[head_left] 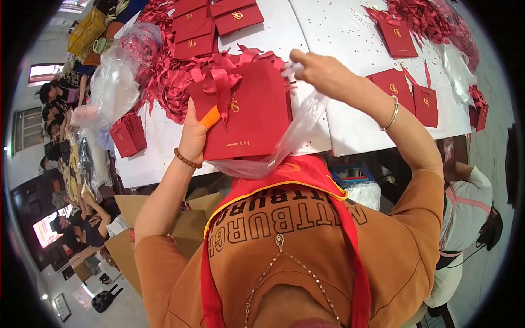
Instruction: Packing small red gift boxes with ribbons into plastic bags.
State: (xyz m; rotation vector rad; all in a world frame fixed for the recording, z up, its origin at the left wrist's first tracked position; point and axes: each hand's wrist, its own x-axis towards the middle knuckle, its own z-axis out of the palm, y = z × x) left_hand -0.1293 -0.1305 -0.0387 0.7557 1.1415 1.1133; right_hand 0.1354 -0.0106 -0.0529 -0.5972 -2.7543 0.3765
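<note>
Upright over the near table edge stands a stack of red paper gift bags (254, 123) with gold print and red ribbon handles. My left hand (192, 134) grips its left side, an orange cover on the thumb lying across the front bag; the other fingers are hidden behind. At the stack's upper right, my right hand (328, 79) is closed, fingertips pinching the edge of a clear plastic bag (306, 123). That plastic hangs down along the stack's right side and runs under its lower edge. One ribbon loop droops over the front bag.
A heap of red ribbons (169, 82) lies behind the stack on the white table (350, 33). More red gift bags (194, 30) lie at the back, others at right. An open cardboard box (126, 218) stands at lower left. Several people sit at left; one person (465, 208) is close at right.
</note>
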